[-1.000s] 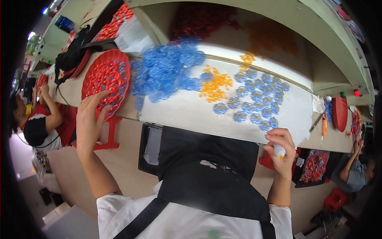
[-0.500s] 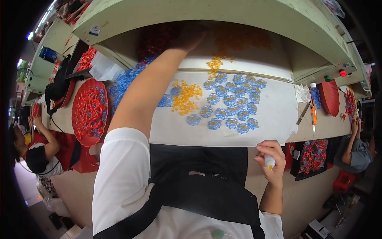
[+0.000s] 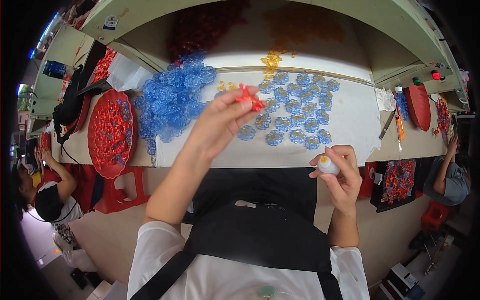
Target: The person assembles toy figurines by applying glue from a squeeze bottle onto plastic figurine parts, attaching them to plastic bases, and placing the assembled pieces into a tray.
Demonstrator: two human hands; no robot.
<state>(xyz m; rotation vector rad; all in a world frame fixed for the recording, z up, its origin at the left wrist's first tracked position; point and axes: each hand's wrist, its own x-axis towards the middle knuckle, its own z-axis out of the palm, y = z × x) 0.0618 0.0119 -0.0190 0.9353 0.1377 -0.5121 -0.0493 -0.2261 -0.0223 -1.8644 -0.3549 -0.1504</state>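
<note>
My left hand (image 3: 220,122) pinched red bits (image 3: 254,103) between thumb and fingertips, up over the white sheet (image 3: 185,156), left of the blue flowers (image 3: 296,116). Exact count of bits: couldn't tell. My right hand (image 3: 346,177) was curled round a white bottle (image 3: 328,166), yellow-tipped, by the sheet's near edge, right side, just nearer than the flowers. Hands well apart, nothing shared between them.

Flowers lay in loose rows, most with yellow middles. Blue heap (image 3: 172,100) sat at the sheet's far left, partly off it. Yellow bits (image 3: 270,61) spilled at the shelf (image 3: 160,11) edge, far side; a few more showed behind my left hand, mostly hidden. Inside the shelf: dark red pile (image 3: 200,32) left, orange pile (image 3: 305,30) right, both in shadow.

Left of the heap stood a red dish (image 3: 109,173), full of red and bluish pieces. Right of the sheet lay an orange cutter (image 3: 399,129), with a second dish (image 3: 419,110) beyond it. Co-workers sat far left and far right.
</note>
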